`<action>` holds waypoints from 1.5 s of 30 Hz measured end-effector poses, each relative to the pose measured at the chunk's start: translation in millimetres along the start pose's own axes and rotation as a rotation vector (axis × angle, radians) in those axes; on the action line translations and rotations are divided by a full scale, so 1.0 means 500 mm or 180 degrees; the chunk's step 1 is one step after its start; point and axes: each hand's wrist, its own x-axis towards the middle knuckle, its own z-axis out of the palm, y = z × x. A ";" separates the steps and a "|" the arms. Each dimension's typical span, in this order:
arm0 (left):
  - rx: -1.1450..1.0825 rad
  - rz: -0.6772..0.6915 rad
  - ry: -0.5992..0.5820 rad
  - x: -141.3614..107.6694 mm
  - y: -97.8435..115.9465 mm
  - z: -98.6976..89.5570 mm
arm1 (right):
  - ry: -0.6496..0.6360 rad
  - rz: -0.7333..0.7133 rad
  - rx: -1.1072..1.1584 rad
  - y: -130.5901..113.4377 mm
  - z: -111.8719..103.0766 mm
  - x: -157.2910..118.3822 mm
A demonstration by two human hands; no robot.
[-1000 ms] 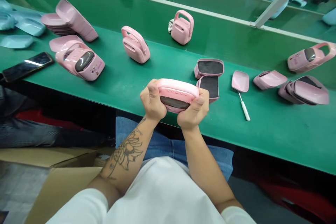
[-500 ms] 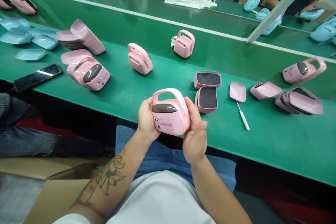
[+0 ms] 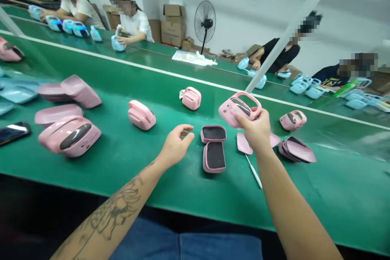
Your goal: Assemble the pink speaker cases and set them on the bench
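Note:
My right hand (image 3: pixel 257 128) grips a pink handled device (image 3: pixel 228 109) with a dark window and a printed figure, raised over the table. My left hand (image 3: pixel 178 144) hovers with fingers loosely curled and apart, holding nothing. Nearest to it are two stacks of pink shell pieces, the far stack (image 3: pixel 213 134) and the near stack (image 3: pixel 214 157), both topped with black pads. Partly behind my right hand lies a pink panel (image 3: pixel 244 143), and close to it a white-handled screwdriver (image 3: pixel 255 174). To the right stands another pink handled device (image 3: pixel 293 120).
The green table (image 3: pixel 128 178) bears more pink devices, one at the left (image 3: pixel 71 136), plus pink panels (image 3: pixel 81 91), blue panels (image 3: pixel 18 91) and a phone (image 3: pixel 14 132). A white frame post (image 3: pixel 274 55) rises behind. Across the bench, several people handle blue devices.
The pink device has gone from both hands near my lap to my right hand alone, forward and to the right. My left hand has let go of it. The view has tilted up.

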 end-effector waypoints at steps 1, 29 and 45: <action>0.0240 0.0050 0.0059 0.038 -0.011 0.011 | 0.0232 0.0052 -0.0216 0.006 0.013 0.066; 0.0926 0.0239 -0.0052 0.185 -0.080 0.111 | -0.1254 -0.0194 -0.1229 0.094 0.073 0.064; -0.0130 -0.0173 0.0325 0.172 -0.065 0.121 | -0.0947 0.0439 0.0005 0.080 0.095 0.072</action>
